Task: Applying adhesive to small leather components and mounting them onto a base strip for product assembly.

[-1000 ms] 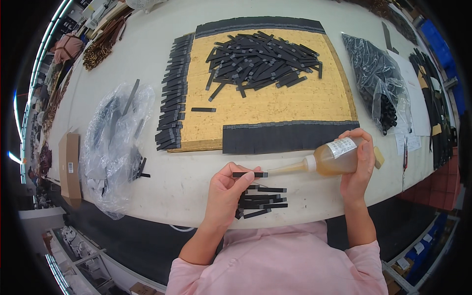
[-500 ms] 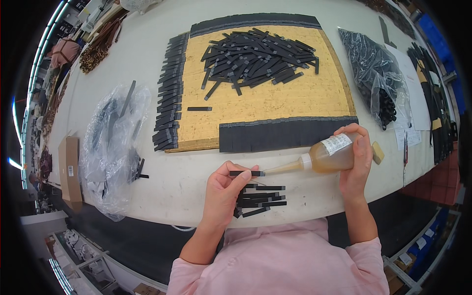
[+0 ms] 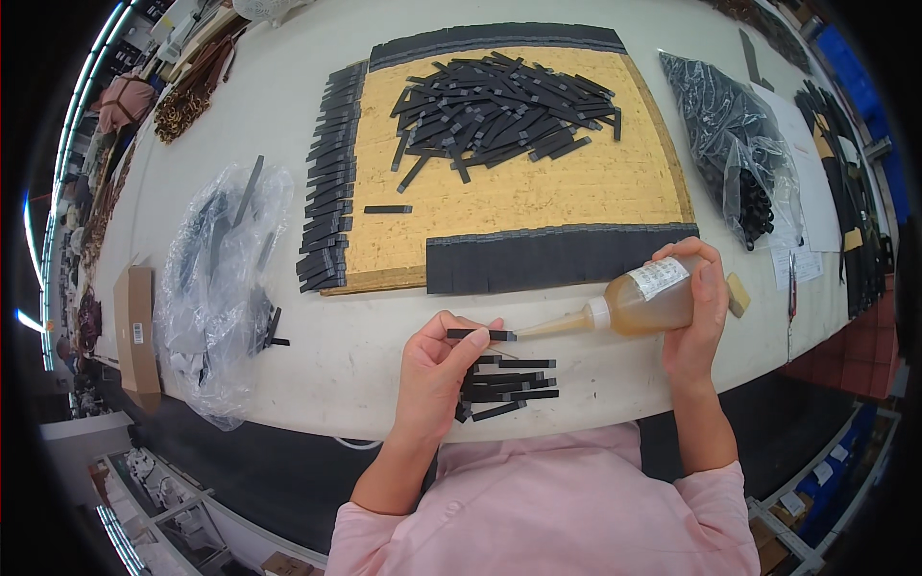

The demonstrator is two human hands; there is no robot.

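Note:
Between thumb and fingers, my left hand (image 3: 437, 360) pinches a short black strip (image 3: 475, 335) with a grey end pointing right. My right hand (image 3: 706, 298) is wrapped round a clear squeeze bottle (image 3: 645, 300) of amber liquid, tipped on its side. Its long narrow nozzle (image 3: 552, 326) reaches left, and the tip meets or nearly meets the strip's grey end. Just below my left hand, several similar black strips (image 3: 504, 384) lie loosely on the white table (image 3: 595, 384).
Beyond my hands lies a tan board (image 3: 557, 202) with a heap of black strips (image 3: 499, 110) and rows of strips along its edges. Plastic bags (image 3: 226, 288) (image 3: 725, 134) flank it. A small yellowish block (image 3: 738, 295) sits right of the bottle; a cardboard box (image 3: 137, 331) stands left.
Hardly anything differs. Both hands, the strip and the bottle hold nearly the same places, with the nozzle tip still at the strip's grey end.

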